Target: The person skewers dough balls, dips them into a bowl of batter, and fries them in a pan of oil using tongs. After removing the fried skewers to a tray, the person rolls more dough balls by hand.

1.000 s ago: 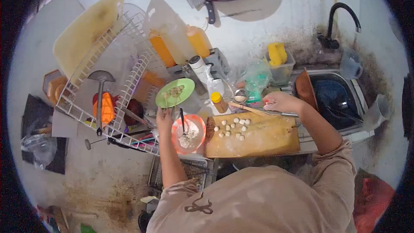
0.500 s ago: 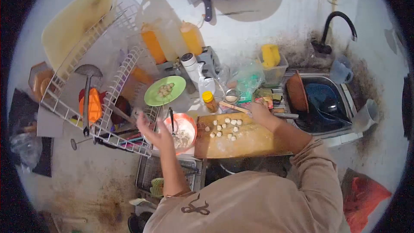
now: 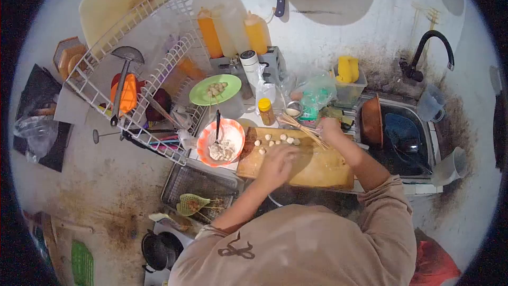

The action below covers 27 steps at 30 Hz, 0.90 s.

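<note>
My left hand point(image 3: 279, 165) hovers over the left part of the wooden board point(image 3: 323, 172), near small white dough balls point(image 3: 271, 142); its fingers are blurred and I cannot make out whether they hold anything. At the board's back right, my right hand point(image 3: 330, 128) is closed at a bundle of thin wooden sticks point(image 3: 304, 127), which fan out over the board's back edge. Left of the board stands an orange-and-white bowl point(image 3: 202, 148) with pale dough and a dark-handled spoon. Several balls on sticks lie on the green plate point(image 3: 203, 92) behind it.
A white wire rack point(image 3: 100, 103) stands at the left. Behind the board are a yellow-capped jar point(image 3: 266, 114), a white bottle point(image 3: 248, 66) and plastic bags point(image 3: 317, 87). The sink point(image 3: 431, 148) with a brown bowl point(image 3: 371, 122) is at the right. Below the rack sits a wire tray point(image 3: 177, 182).
My left hand has moved right and down, from beside the bowl to over the board. The sticks by my right hand now show spread apart. The whole view has shifted.
</note>
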Available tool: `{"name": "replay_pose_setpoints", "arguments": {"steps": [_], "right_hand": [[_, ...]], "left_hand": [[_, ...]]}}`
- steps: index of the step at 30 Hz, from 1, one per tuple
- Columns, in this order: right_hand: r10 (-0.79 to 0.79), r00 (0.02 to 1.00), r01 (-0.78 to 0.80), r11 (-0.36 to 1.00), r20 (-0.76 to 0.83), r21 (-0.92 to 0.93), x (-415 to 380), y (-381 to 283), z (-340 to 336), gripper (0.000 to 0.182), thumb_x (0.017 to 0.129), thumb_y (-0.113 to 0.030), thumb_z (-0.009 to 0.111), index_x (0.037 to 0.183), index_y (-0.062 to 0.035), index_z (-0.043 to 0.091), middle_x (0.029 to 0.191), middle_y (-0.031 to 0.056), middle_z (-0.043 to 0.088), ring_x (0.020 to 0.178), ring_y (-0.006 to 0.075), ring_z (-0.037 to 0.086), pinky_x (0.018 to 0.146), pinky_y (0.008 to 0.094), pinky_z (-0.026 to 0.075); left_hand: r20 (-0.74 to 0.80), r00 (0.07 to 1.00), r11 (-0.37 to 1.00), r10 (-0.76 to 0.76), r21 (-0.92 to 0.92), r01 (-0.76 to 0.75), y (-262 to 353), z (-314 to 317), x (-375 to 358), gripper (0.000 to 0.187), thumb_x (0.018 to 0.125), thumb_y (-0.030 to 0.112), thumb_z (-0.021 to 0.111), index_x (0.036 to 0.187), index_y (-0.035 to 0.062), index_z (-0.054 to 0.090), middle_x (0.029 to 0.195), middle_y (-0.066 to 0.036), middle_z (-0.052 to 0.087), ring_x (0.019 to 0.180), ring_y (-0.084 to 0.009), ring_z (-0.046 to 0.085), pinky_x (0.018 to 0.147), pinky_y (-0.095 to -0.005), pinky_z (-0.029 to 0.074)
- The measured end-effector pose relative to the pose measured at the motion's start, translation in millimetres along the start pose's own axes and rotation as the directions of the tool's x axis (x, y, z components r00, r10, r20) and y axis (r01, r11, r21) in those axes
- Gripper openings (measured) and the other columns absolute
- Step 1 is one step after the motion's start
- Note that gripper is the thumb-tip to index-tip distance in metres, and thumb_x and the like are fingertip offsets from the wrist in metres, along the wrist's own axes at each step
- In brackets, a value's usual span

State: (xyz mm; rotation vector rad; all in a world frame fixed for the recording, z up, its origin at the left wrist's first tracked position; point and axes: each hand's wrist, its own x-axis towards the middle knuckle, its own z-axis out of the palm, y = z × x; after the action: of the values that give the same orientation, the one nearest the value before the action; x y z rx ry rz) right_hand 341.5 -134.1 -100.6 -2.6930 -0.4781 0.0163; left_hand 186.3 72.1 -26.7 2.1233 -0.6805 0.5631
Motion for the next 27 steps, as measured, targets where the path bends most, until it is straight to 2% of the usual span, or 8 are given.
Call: {"name": "replay_pose_setpoints", "arguments": {"steps": [4,7,10,13,14,17,21,27], "right_hand": [[-0.060,0.993,0.061,0.998,0.099,-0.006,-3,11,0,0.014,0.068,-0.020,0.056,0.072,-0.0088,0.064,0.071,0.0129,0.060,0.064,0.0258,0.058,0.060,0.0335,0.046],[0.152,0.967,-0.221,0.900,0.205,0.376,-20,2,-14,0.016,0.067,-0.022,0.058,0.075,-0.0097,0.064,0.073,0.0131,0.060,0.067,0.0263,0.059,0.064,0.0337,0.046],[0.074,0.997,-0.068,0.988,-0.039,0.139,-26,8,-12,0.019,0.066,-0.024,0.059,0.077,-0.0086,0.064,0.075,0.0140,0.060,0.070,0.0283,0.058,0.066,0.0351,0.046],[0.183,0.972,-0.163,0.977,-0.148,0.138,-31,11,-18,0.020,0.066,-0.021,0.055,0.067,-0.0029,0.062,0.076,0.0195,0.058,0.070,0.0316,0.058,0.065,0.0383,0.047],[-0.012,0.991,0.027,0.994,-0.133,0.105,-45,9,-34,0.020,0.065,-0.021,0.056,0.070,-0.0026,0.062,0.079,0.0199,0.058,0.072,0.0327,0.058,0.064,0.0384,0.047],[0.046,0.999,-0.045,0.993,-0.007,0.111,-62,-2,-54,0.020,0.066,-0.019,0.057,0.076,-0.0019,0.060,0.078,0.0200,0.057,0.074,0.0336,0.057,0.065,0.0394,0.047],[0.008,0.984,0.015,0.992,-0.176,0.128,-62,11,-43,0.013,0.064,-0.015,0.056,0.067,-0.0029,0.060,0.075,0.0192,0.056,0.074,0.0326,0.054,0.067,0.0395,0.043],[-0.042,0.975,0.020,0.995,-0.220,-0.102,-87,40,-55,0.012,0.067,-0.012,0.053,0.068,-0.0005,0.056,0.079,0.0175,0.054,0.077,0.0328,0.053,0.068,0.0390,0.043]], "left_hand": [[0.191,0.982,1.000,-0.017,0.003,0.016,3,55,9,0.037,0.073,0.007,0.052,0.108,0.0013,0.043,0.106,-0.020,0.048,0.097,-0.0356,0.046,0.086,-0.0396,0.036],[0.192,0.981,0.987,-0.042,0.159,0.011,12,92,19,0.041,0.072,0.008,0.053,0.110,0.0008,0.040,0.109,-0.022,0.046,0.100,-0.0371,0.044,0.085,-0.0402,0.037],[0.136,0.987,0.950,-0.081,0.310,0.035,4,117,24,0.035,0.072,0.010,0.054,0.103,-0.0006,0.044,0.108,-0.024,0.045,0.097,-0.0376,0.046,0.080,-0.0402,0.040],[0.048,0.998,0.951,0.035,0.306,-0.048,-7,130,31,0.029,0.070,0.010,0.055,0.096,-0.0011,0.046,0.105,-0.022,0.048,0.090,-0.0366,0.050,0.074,-0.0395,0.043],[0.048,0.998,0.960,-0.046,0.278,0.031,-10,134,30,0.024,0.069,0.009,0.054,0.091,0.0000,0.050,0.099,-0.019,0.051,0.083,-0.0356,0.052,0.072,-0.0391,0.044],[0.059,0.998,0.948,-0.036,0.318,0.016,-20,138,33,0.022,0.067,0.007,0.054,0.088,0.0017,0.052,0.092,-0.015,0.054,0.079,-0.0340,0.053,0.069,-0.0392,0.045],[0.039,0.999,0.912,-0.032,0.410,0.013,-20,139,40,0.020,0.063,0.010,0.056,0.082,0.0048,0.054,0.080,-0.013,0.057,0.074,-0.0330,0.054,0.064,-0.0395,0.045],[0.065,0.984,0.876,-0.163,0.468,0.114,-32,147,40,0.018,0.065,0.016,0.054,0.082,0.0098,0.056,0.072,-0.013,0.057,0.067,-0.0314,0.056,0.059,-0.0416,0.045]]}}
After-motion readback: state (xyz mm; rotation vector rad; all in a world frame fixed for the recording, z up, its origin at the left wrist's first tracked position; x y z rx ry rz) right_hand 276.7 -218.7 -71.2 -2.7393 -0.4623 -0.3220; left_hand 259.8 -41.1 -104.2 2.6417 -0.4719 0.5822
